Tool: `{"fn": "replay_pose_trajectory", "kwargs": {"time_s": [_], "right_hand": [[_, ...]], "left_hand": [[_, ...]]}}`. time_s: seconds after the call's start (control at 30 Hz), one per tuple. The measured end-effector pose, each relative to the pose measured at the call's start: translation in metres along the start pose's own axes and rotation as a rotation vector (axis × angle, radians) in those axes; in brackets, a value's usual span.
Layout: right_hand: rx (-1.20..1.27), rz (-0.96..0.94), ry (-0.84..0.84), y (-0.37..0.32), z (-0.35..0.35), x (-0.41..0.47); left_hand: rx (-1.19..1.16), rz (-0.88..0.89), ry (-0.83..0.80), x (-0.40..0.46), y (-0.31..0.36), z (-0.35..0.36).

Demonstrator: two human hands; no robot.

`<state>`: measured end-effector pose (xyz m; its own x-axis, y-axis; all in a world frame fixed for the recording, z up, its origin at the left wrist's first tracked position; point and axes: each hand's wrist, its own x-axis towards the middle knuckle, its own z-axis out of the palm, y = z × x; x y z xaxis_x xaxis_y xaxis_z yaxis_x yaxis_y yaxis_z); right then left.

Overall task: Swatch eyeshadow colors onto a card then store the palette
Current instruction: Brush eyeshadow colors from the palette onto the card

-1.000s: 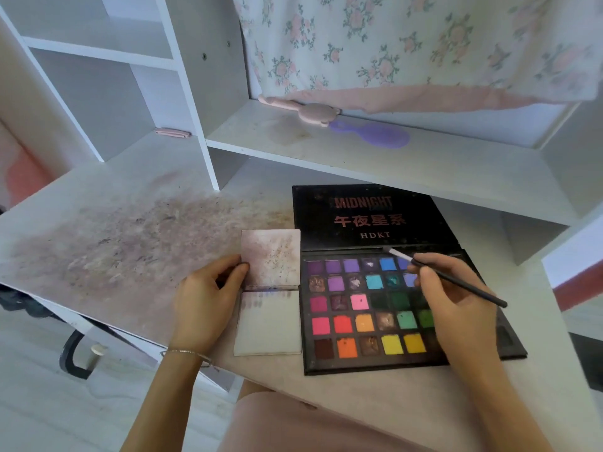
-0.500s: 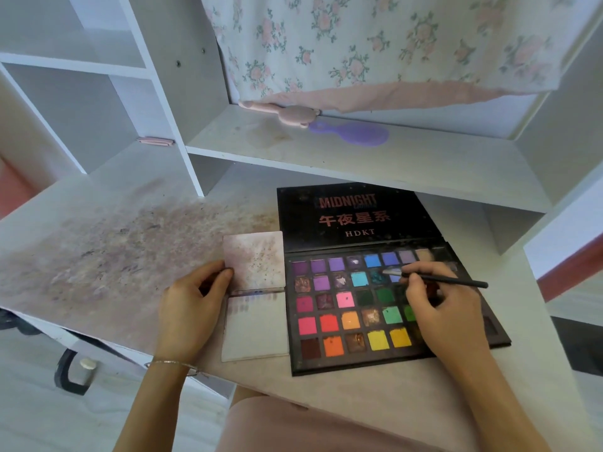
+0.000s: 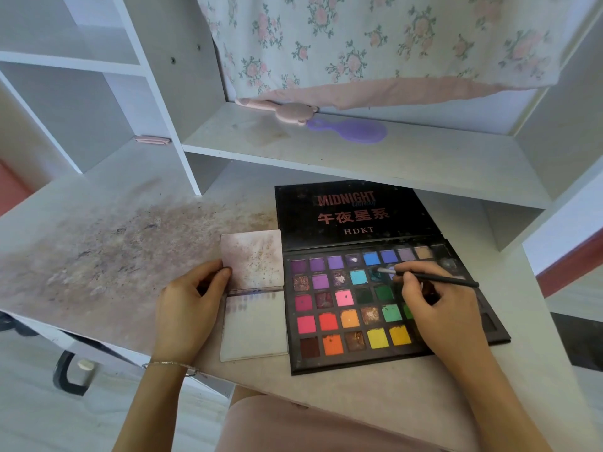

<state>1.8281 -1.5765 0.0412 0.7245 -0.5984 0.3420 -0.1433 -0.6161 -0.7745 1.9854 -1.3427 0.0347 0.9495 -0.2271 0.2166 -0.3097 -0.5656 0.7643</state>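
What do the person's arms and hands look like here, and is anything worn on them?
Both forearms are bare, with no sleeves in view. The left hand has a thin silver chain bracelet at the wrist. The right hand shows no ring, watch or bracelet. No gloves on either hand. The nails look short and unpainted as far as the head view shows.

Several right-side pans of the palette under the right hand, colours perhaps green.

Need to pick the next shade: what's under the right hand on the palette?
The right hand covers the right-side pans of the eyeshadow palette; their colors are hidden. Its brush tip rests on a dark teal pan.
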Motion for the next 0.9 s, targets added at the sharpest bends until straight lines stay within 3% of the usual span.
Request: {"fn": "replay_pose_trajectory", "kwargs": {"time_s": [0.4, 0.73, 0.9], "right_hand": [[-0.021, 0.010, 0.011, 0.000, 0.001, 0.000], [0.160, 0.016, 0.039, -0.009, 0.001, -0.003], [0.309, -0.004, -0.072, -0.032, 0.016, -0.008]], "left_hand": [[0.003, 0.008, -0.006, 0.001, -0.001, 0.000], [-0.008, 0.002, -0.019, 0.002, -0.003, 0.000], [-0.017, -0.015, -0.012, 0.003, -0.004, 0.001]]}}
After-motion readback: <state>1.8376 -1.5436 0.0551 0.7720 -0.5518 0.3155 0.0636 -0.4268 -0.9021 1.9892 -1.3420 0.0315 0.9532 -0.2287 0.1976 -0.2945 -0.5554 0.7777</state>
